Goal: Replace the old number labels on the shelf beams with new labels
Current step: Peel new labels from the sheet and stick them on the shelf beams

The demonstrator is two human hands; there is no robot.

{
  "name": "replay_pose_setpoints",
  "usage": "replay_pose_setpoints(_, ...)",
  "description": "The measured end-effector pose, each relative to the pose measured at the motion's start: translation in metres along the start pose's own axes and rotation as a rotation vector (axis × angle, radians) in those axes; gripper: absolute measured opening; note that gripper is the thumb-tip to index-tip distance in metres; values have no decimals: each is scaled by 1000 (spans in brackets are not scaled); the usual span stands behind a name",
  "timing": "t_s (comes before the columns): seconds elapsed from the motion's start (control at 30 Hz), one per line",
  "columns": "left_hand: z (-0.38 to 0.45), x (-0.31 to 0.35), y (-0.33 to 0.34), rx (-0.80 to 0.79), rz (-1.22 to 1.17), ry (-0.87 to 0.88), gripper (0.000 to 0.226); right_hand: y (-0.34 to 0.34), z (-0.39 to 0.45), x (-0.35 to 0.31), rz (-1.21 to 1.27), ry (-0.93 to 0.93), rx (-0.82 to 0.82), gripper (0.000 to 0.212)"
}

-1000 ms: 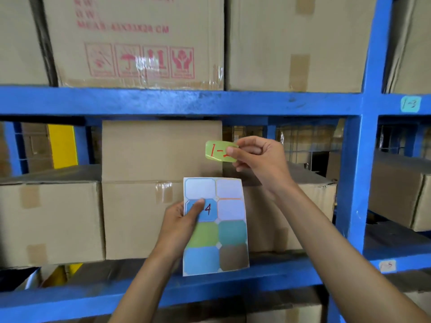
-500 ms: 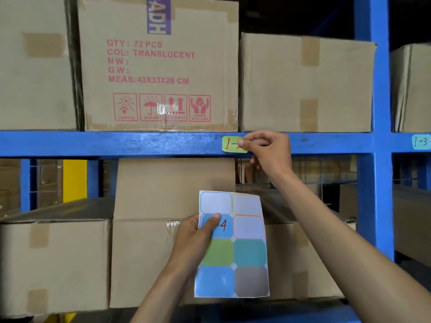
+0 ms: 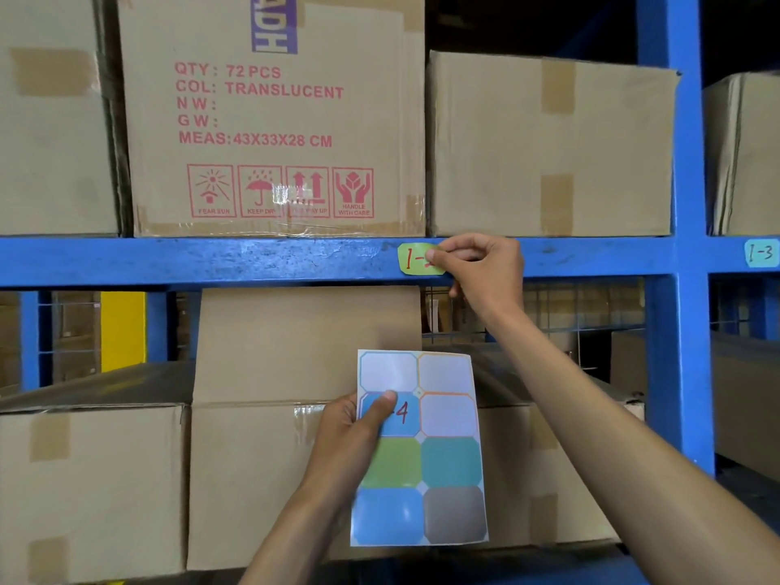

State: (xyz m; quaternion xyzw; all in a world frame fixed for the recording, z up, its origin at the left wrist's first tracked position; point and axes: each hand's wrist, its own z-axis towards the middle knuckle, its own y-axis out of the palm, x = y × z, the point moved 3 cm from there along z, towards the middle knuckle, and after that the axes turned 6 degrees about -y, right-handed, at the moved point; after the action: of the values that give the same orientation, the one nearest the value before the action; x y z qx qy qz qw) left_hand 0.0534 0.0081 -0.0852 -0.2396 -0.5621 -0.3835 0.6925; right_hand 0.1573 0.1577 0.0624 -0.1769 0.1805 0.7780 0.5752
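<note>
Right hand [image 3: 481,268] pinches green label [image 3: 415,258] marked "1-", flat against blue shelf beam [image 3: 211,259]; left hand [image 3: 350,441] grips sticker sheet [image 3: 422,449], thumb over blue "4" sticker. Teal "1-3" label [image 3: 761,252] sits on next beam right.

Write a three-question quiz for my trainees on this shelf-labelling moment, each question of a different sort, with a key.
1. True or false: the right hand holds the green label against the blue beam.
2. What does the left hand hold? A) a marker B) a sticker sheet C) a tape roll
3. Fill in: the label already on the beam of the next bay to the right reads ___.

Key: 1 true; 2 B; 3 1-3.
</note>
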Motion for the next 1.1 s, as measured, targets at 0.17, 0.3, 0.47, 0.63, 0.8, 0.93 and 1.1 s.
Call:
replay_pose_setpoints(0.17, 0, 0, -2, -7, -8, 6, 25, 2, 1, 2, -114, -27, 34, 12)
replay_pose_setpoints(0.3, -1, 0, -2, -11, -13, 13, 24, 0, 8, -2, -360, -54, 69, 21)
replay_pose_setpoints(0.47, -4, 1, 0, -19, -14, 18, 24, -5, 10, -14, -560, -168, 64, 28)
replay_pose_setpoints(0.63, -7, 2, -1, -28, -13, 24, 24, -10, 17, -8, -457, -85, 92, 30)
replay_pose_setpoints(0.8, -9, 0, -3, -13, -10, 13, 24, -16, 16, -7, -355, -63, 106, 20)
replay_pose_setpoints(0.93, -12, -1, -3, -4, -17, -4, 25, -17, 7, -4, -356, -137, 21, 23)
replay_pose_setpoints(1.1, -15, -4, -2, 2, -11, -16, 24, -2, -6, -7, -550, -219, -19, 42)
